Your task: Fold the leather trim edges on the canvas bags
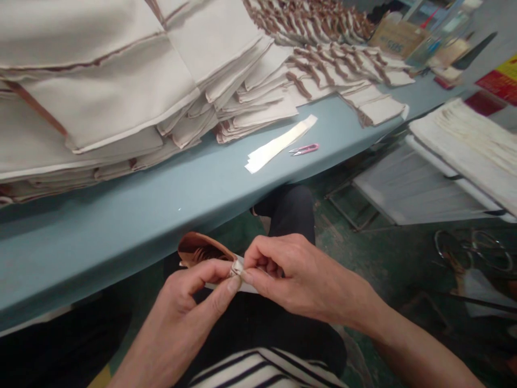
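Observation:
Over my lap, a piece of white and brown sewn material is held between my two hands, its brown side curling up at the left. My left hand pinches a small folded white edge of it between thumb and forefinger. Close against that spot, my right hand has thumb and forefinger pressed together on the same piece, its other fingers curled in. Whether the right fingertips also hold something small is hidden. On the blue table lie pink-handled thread snips and a few pale strips.
Large stacks of white cloth pieces with brown edges cover the table's left and back. Rows of smaller folded pieces lie farther right, near a cardboard box. A rack with white cloth stands at right.

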Demonstrator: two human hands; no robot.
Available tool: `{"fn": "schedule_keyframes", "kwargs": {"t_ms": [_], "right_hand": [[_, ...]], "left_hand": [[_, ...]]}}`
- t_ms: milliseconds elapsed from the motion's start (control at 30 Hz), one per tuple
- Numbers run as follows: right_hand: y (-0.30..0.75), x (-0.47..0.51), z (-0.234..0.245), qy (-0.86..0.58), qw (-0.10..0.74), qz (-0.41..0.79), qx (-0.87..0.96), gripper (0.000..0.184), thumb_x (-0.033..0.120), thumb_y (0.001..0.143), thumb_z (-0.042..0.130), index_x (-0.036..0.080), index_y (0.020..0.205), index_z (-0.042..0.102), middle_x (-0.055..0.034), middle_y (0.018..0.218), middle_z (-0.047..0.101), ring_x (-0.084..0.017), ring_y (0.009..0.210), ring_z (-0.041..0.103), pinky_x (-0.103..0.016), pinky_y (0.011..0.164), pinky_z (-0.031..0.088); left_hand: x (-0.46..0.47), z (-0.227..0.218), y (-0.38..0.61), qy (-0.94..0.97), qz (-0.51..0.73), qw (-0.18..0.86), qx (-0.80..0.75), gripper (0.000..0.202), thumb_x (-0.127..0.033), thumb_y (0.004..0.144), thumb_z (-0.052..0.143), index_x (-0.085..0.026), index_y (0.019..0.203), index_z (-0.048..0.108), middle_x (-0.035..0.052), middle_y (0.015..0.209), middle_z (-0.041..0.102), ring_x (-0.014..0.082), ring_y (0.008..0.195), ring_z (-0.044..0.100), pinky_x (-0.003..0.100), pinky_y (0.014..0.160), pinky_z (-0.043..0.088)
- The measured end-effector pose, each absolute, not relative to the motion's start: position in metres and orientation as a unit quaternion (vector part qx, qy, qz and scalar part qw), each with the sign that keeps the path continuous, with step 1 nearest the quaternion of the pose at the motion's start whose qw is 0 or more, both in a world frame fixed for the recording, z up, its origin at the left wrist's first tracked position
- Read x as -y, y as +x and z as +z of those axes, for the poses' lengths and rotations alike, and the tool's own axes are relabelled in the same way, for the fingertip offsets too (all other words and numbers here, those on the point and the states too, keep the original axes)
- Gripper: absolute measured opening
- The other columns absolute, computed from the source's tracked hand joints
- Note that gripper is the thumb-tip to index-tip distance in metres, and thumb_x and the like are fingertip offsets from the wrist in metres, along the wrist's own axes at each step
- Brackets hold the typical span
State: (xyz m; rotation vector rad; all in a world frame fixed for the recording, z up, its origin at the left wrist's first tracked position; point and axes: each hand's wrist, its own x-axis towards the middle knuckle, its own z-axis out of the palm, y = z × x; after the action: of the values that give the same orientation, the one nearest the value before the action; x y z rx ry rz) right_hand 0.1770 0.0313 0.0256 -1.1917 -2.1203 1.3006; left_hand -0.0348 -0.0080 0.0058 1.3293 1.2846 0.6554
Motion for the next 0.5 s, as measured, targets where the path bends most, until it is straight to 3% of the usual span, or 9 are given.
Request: {"fn": "schedule_keyframes", "kwargs": {"t_ms": [333,500], "right_hand": [[0.1723,-0.0377,0.0331,-0.443,0.123,0.462,0.758,0.019,0.010,0.098,0.068,0.017,0.080,0.064,0.0055,0.067,0.064,-0.007,0.058,0.057,-0.021,0.058,0.033],[0.1707,-0.0352,0.0346,-0.440,0.084,0.362,0.818,0.015,0.020,0.102,0.068,0.017,0.088,0.068,0.0010,0.073,0.073,-0.012,0.063,0.065,-0.025,0.059,0.034]], "left_hand": [[0.0050,0.0090,-0.0313,0.604,0.278,0.506,-0.550,0.026,-0.030,0.094,0.065,-0.023,0.089,0.089,0.0000,0.072,0.081,0.0166,0.067,0.071,0.021,0.069,0.056],[0.0060,0.0073,-0.0288,0.600,0.282,0.497,-0.560,0.027,-0.031,0.095,0.064,-0.023,0.088,0.089,-0.0003,0.072,0.080,0.0174,0.065,0.071,0.022,0.064,0.055]]}}
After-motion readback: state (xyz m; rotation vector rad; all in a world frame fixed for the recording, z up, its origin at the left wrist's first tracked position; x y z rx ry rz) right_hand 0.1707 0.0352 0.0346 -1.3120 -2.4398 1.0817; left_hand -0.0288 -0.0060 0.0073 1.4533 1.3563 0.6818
